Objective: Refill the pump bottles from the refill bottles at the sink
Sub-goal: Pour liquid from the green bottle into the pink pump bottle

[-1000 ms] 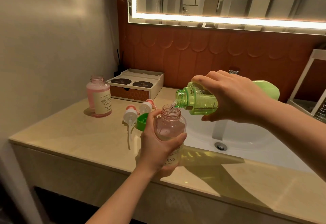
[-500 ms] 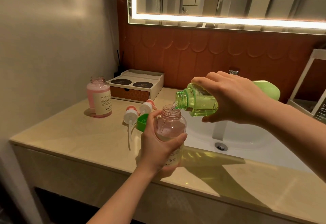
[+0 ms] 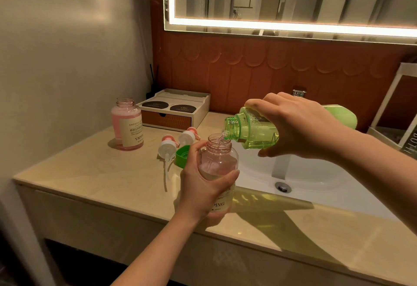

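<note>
My left hand (image 3: 200, 186) grips a clear pink pump bottle (image 3: 218, 161) with its top off, held upright at the counter's front edge. My right hand (image 3: 300, 128) holds a green refill bottle (image 3: 252, 131) tipped on its side, mouth over the pink bottle's neck, and a thin stream of clear liquid runs in. A second pink bottle (image 3: 128, 125), open and mostly full, stands at the back left. Two white-and-pink pump heads (image 3: 168, 148) lie on the counter beside a green cap (image 3: 181, 156).
A white sink basin (image 3: 304, 173) with a drain lies under my right hand. A white and brown drawer box (image 3: 176, 111) stands against the red tiled wall. A white rack (image 3: 397, 114) is at the right. The beige counter (image 3: 90, 168) ends at a wall on the left.
Both hands hold nearly still while the pour goes on. The green bottle has tipped very slightly further.
</note>
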### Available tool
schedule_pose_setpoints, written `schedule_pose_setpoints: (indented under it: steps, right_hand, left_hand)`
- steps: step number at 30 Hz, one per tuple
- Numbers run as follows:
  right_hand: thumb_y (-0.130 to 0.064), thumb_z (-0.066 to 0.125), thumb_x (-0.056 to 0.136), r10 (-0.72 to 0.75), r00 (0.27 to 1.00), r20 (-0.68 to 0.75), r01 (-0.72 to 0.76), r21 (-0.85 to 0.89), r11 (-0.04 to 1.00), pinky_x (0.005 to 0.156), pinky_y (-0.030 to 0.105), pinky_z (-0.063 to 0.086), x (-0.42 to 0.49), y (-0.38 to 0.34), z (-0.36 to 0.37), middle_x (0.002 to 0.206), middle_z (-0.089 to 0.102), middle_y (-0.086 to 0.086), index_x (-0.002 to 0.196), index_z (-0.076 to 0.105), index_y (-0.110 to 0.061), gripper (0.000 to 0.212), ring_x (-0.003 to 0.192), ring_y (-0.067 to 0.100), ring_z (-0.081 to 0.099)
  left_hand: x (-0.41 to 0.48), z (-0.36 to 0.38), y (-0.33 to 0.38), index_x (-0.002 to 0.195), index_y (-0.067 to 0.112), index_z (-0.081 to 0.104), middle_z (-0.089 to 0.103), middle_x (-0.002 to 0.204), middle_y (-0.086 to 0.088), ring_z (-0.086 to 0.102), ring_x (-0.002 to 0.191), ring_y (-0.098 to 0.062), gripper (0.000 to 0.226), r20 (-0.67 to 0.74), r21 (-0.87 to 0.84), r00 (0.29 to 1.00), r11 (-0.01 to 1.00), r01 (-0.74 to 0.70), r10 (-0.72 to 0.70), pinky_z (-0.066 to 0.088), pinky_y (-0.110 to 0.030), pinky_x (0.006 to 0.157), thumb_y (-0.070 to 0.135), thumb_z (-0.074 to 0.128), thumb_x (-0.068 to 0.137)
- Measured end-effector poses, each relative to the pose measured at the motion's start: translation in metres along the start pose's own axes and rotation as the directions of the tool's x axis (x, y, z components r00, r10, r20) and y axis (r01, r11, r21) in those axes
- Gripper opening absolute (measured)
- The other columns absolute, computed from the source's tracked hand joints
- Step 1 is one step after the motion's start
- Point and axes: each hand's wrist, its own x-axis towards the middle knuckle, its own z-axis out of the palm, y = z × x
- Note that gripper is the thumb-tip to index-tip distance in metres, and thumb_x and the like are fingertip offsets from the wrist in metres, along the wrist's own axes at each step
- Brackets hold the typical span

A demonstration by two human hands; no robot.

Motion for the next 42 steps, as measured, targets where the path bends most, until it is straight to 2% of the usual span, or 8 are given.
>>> schedule_pose_setpoints:
  steps: [10, 16, 26, 31, 33, 35, 37, 42]
  right_hand:
    - [-0.053, 0.075, 0.065, -0.001, 1.000, -0.006, 0.001, -0.008, 1.000, 0.073, 0.026, 0.044, 0.0002, -0.0001, -0.0021, 0.119, 0.053, 0.000, 0.142, 0.028, -0.026, 0.094, 0.103, 0.018, 0.050]
    - [-0.053, 0.075, 0.065, -0.004, 1.000, 0.001, 0.004, -0.009, 1.000, 0.071, 0.025, 0.044, 0.0014, 0.0002, -0.0027, 0.118, 0.054, 0.000, 0.142, 0.028, -0.027, 0.094, 0.102, 0.018, 0.051]
    - [-0.054, 0.074, 0.065, -0.010, 1.000, 0.002, 0.010, -0.024, 1.000, 0.070, 0.025, 0.045, 0.0022, 0.0010, -0.0033, 0.117, 0.054, -0.001, 0.143, 0.026, -0.027, 0.096, 0.100, 0.017, 0.050]
    - [-0.055, 0.073, 0.066, -0.011, 1.000, 0.008, 0.011, -0.032, 0.999, 0.070, 0.025, 0.045, 0.0024, -0.0001, -0.0043, 0.118, 0.053, -0.001, 0.144, 0.024, -0.027, 0.096, 0.101, 0.016, 0.049]
    - [-0.055, 0.073, 0.066, -0.009, 1.000, 0.011, 0.009, -0.036, 0.999, 0.070, 0.024, 0.044, 0.0026, -0.0003, -0.0049, 0.119, 0.052, -0.002, 0.144, 0.023, -0.027, 0.097, 0.102, 0.016, 0.049]
    - [-0.055, 0.073, 0.066, -0.008, 1.000, 0.012, 0.009, -0.040, 0.999, 0.070, 0.023, 0.044, 0.0027, -0.0001, -0.0049, 0.119, 0.052, -0.002, 0.144, 0.023, -0.028, 0.097, 0.102, 0.016, 0.049]
    - [-0.055, 0.074, 0.065, -0.012, 1.000, 0.007, 0.012, -0.036, 0.999, 0.069, 0.023, 0.043, 0.0027, 0.0002, -0.0048, 0.118, 0.053, -0.001, 0.143, 0.025, -0.027, 0.096, 0.101, 0.017, 0.049]
    - [-0.055, 0.074, 0.065, -0.024, 1.000, 0.011, 0.025, -0.043, 0.999, 0.068, 0.021, 0.040, 0.0034, 0.0008, -0.0044, 0.119, 0.053, -0.001, 0.144, 0.025, -0.027, 0.097, 0.102, 0.016, 0.050]
  left_hand:
    - [-0.0005, 0.0006, 0.0002, 0.110, 0.038, 0.045, 0.060, 0.112, 0.013, 0.060, 0.101, -0.002, 0.069, -0.013, -0.005, 1.000, 1.000, 0.001, -0.001, 0.047, -0.010, 0.080, 0.047, 0.076, 0.049]
    - [-0.0006, 0.0007, -0.0007, 0.112, 0.036, 0.046, 0.061, 0.116, 0.005, 0.060, 0.104, -0.009, 0.070, -0.012, 0.000, 1.000, 1.000, -0.004, 0.004, 0.048, -0.012, 0.080, 0.048, 0.076, 0.049]
    - [-0.0010, 0.0006, 0.0030, 0.110, 0.037, 0.045, 0.058, 0.112, 0.015, 0.057, 0.101, 0.005, 0.070, -0.011, 0.016, 1.000, 1.000, 0.006, -0.006, 0.045, -0.007, 0.078, 0.033, 0.086, 0.053]
    - [-0.0017, 0.0008, 0.0044, 0.111, 0.036, 0.044, 0.058, 0.115, 0.011, 0.058, 0.103, -0.002, 0.072, -0.006, 0.009, 1.000, 1.000, 0.017, -0.017, 0.045, -0.007, 0.078, 0.037, 0.086, 0.053]
    - [-0.0020, 0.0008, 0.0059, 0.110, 0.037, 0.044, 0.057, 0.114, 0.013, 0.057, 0.104, -0.003, 0.067, -0.003, 0.003, 1.000, 1.000, 0.018, -0.018, 0.045, -0.006, 0.077, 0.037, 0.078, 0.053]
    - [-0.0017, 0.0007, 0.0054, 0.110, 0.037, 0.044, 0.056, 0.114, 0.015, 0.057, 0.104, -0.003, 0.068, 0.002, 0.004, 1.000, 1.000, 0.015, -0.015, 0.045, -0.006, 0.077, 0.038, 0.082, 0.055]
    - [-0.0010, 0.0008, 0.0039, 0.111, 0.038, 0.044, 0.057, 0.114, 0.014, 0.058, 0.104, -0.004, 0.073, 0.001, 0.010, 1.000, 1.000, 0.010, -0.010, 0.047, -0.008, 0.078, 0.041, 0.087, 0.052]
    - [-0.0009, 0.0008, 0.0002, 0.113, 0.039, 0.045, 0.059, 0.114, 0.013, 0.060, 0.102, -0.004, 0.073, -0.002, -0.020, 1.000, 1.000, 0.013, -0.013, 0.050, -0.015, 0.081, 0.048, 0.076, 0.048]
